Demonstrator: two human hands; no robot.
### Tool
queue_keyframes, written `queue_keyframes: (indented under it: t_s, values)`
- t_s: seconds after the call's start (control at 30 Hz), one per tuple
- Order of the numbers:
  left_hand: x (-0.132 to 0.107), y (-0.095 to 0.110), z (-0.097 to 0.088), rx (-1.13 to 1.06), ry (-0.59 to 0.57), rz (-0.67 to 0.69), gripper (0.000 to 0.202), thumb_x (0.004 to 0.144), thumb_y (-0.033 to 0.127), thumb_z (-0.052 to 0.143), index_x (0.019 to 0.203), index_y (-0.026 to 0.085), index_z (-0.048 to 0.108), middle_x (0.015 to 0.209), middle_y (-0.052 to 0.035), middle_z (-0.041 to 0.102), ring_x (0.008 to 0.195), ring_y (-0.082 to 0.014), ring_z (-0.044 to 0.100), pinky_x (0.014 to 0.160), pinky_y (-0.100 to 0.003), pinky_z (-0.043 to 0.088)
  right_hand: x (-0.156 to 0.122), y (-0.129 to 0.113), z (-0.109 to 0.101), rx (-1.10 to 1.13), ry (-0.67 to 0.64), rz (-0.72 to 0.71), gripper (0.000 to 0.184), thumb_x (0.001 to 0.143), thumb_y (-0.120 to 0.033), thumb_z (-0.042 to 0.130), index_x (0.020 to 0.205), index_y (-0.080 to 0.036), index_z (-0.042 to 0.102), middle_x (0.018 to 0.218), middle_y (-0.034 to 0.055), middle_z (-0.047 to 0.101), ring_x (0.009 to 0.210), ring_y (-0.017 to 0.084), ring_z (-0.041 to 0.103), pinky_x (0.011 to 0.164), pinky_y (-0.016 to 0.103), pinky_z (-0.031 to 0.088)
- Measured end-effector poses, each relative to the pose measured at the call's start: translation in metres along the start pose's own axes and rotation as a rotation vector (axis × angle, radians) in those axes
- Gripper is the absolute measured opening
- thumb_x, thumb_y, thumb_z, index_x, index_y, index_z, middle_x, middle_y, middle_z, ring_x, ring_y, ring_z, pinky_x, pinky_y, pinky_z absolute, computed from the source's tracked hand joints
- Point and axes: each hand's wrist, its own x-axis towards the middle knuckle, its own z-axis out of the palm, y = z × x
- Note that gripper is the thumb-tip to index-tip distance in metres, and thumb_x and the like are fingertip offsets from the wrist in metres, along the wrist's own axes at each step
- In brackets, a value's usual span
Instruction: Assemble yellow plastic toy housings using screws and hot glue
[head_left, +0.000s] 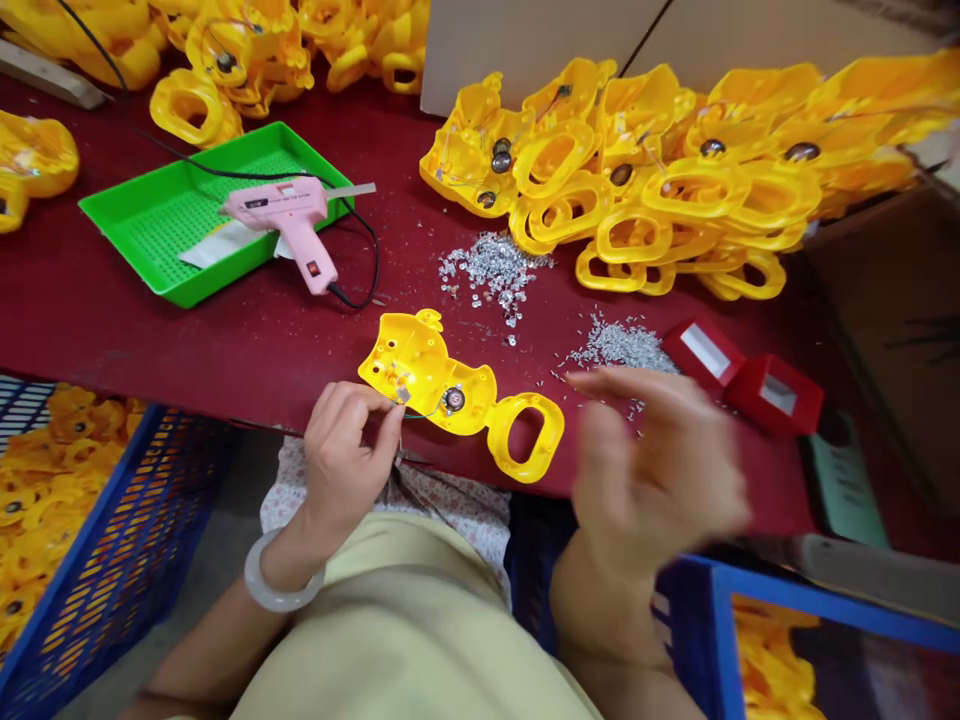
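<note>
Here's the left hand (pixel 346 440), thumb and forefinger pinched on a thin wire (pixel 421 416), nearest to the yellow shell (pixel 474 402)! That shell lies just ahead and rightward, its long axis slanting down toward the body, loop end facing the right hand (pixel 652 465): blurred, fingers pointing left (gripping anything? can't tell), near the metal pins (pixel 622 345).

The left hand (pixel 349 440) is pinching a wire (pixel 424 415) at a yellow shell (pixel 424 352). The right hand (pixel 660 465), blurred, is hovering near the pins (pixel 621 343). A pink gun (pixel 281 205) is lying across a green tray (pixel 146 215).
</note>
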Motion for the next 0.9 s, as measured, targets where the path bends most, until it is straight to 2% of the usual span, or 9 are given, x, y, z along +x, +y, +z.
queue_keyframes:
  t_s: [0.1, 0.17, 0.3, 0.4, 0.53, 0.73, 0.8, 0.9]
  values:
    - [0.006, 0.008, -0.001, 0.089, 0.008, 0.053, 0.007, 0.085, 0.015, 0.064, 0.081, 0.018, 0.059, 0.080, -0.0043, 0.060, 0.078, -0.0176, 0.055, 0.073, -0.033, 0.047, 0.000, 0.022, 0.020, -0.073, -0.162, -0.049, 0.022, 0.093, -0.028, 0.055, 0.113, -0.020, 0.062, 0.106, 0.0109, 0.069, 0.099, 0.026, 0.063, 0.088, 0.045, 0.052]
    - [0.008, 0.011, 0.000, 0.114, -0.006, 0.050, 0.005, 0.086, 0.016, 0.063, 0.082, 0.017, 0.061, 0.082, -0.0055, 0.060, 0.080, -0.0185, 0.056, 0.074, -0.033, 0.047, -0.006, 0.032, 0.028, -0.077, -0.287, -0.066, 0.020, 0.093, -0.028, 0.055, 0.109, -0.018, 0.063, 0.103, 0.0105, 0.070, 0.096, 0.025, 0.063, 0.085, 0.043, 0.053]
    - [0.007, 0.012, 0.000, 0.125, -0.078, 0.027, 0.006, 0.090, 0.018, 0.059, 0.084, 0.018, 0.061, 0.083, -0.0039, 0.066, 0.077, -0.0168, 0.060, 0.071, -0.031, 0.046, -0.019, 0.030, 0.026, 0.012, -0.379, -0.081, 0.011, 0.093, -0.025, 0.055, 0.096, -0.018, 0.064, 0.090, 0.0066, 0.069, 0.082, 0.019, 0.062, 0.075, 0.034, 0.053]
    - [0.004, 0.010, 0.000, 0.153, -0.104, -0.002, 0.007, 0.092, 0.020, 0.056, 0.086, 0.019, 0.061, 0.083, -0.0027, 0.069, 0.074, -0.0160, 0.062, 0.070, -0.031, 0.045, -0.022, 0.023, 0.021, 0.038, -0.463, -0.126, 0.014, 0.094, -0.026, 0.055, 0.088, -0.019, 0.064, 0.082, 0.0044, 0.067, 0.075, 0.017, 0.060, 0.068, 0.031, 0.050]
    - [-0.004, 0.008, 0.003, 0.135, -0.102, -0.061, 0.005, 0.091, 0.023, 0.058, 0.088, 0.019, 0.060, 0.079, -0.0006, 0.069, 0.067, -0.0150, 0.060, 0.066, -0.029, 0.045, -0.021, 0.020, 0.020, 0.032, -0.493, -0.147, 0.018, 0.094, -0.028, 0.055, 0.081, -0.019, 0.065, 0.075, 0.0030, 0.064, 0.070, 0.015, 0.059, 0.063, 0.029, 0.047]
    - [-0.007, 0.005, 0.005, -0.024, -0.080, -0.219, 0.006, 0.090, 0.021, 0.058, 0.096, 0.021, 0.061, 0.082, 0.0004, 0.070, 0.070, -0.0143, 0.062, 0.067, -0.027, 0.048, -0.023, 0.012, 0.030, 0.161, -0.486, -0.075, 0.019, 0.094, -0.025, 0.056, 0.079, -0.020, 0.067, 0.072, 0.0017, 0.065, 0.067, 0.013, 0.060, 0.061, 0.025, 0.048]
    - [0.001, 0.003, 0.003, 0.028, -0.053, -0.139, 0.007, 0.091, 0.020, 0.057, 0.098, 0.020, 0.061, 0.085, -0.0017, 0.070, 0.074, -0.0160, 0.062, 0.069, -0.030, 0.047, -0.024, 0.009, 0.033, 0.171, -0.483, -0.064, 0.019, 0.094, -0.026, 0.056, 0.079, -0.020, 0.067, 0.073, 0.0021, 0.066, 0.068, 0.013, 0.061, 0.063, 0.026, 0.049]
    - [0.016, 0.001, -0.002, 0.199, -0.038, 0.131, 0.008, 0.092, 0.018, 0.054, 0.095, 0.018, 0.062, 0.086, -0.0049, 0.070, 0.081, -0.0206, 0.060, 0.071, -0.036, 0.042, -0.021, 0.006, 0.035, 0.118, -0.428, -0.042, 0.015, 0.092, -0.030, 0.059, 0.085, -0.020, 0.068, 0.083, 0.0046, 0.068, 0.076, 0.016, 0.063, 0.069, 0.029, 0.051]
